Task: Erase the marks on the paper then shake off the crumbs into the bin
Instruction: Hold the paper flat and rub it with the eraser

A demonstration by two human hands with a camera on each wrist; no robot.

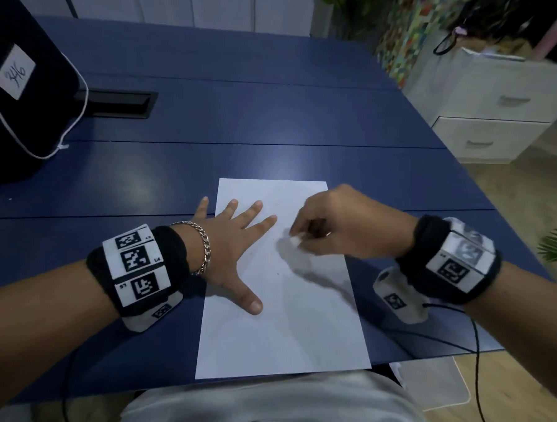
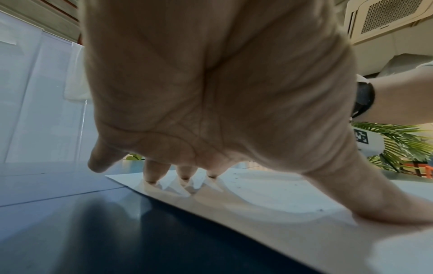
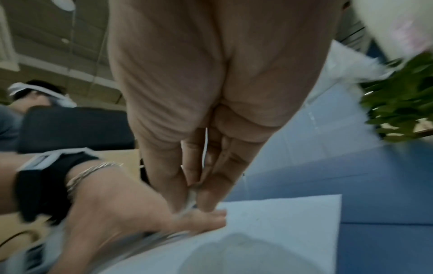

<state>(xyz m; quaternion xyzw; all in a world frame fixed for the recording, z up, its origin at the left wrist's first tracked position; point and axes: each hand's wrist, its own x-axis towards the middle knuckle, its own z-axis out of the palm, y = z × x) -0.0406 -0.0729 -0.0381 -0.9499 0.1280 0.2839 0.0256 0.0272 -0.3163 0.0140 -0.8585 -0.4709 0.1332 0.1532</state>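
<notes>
On the paper [image 1: 286, 323], left hand [image 1: 232, 245] lies splayed; right wrist view shows right hand's [image 3: 211, 115] grip pinching eraser [image 3: 191, 197].

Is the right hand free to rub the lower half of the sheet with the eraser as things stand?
Probably yes. The right hand pinches the eraser over mid-sheet, and the paper below it lies bare. The left hand only presses the upper left part flat.
</notes>
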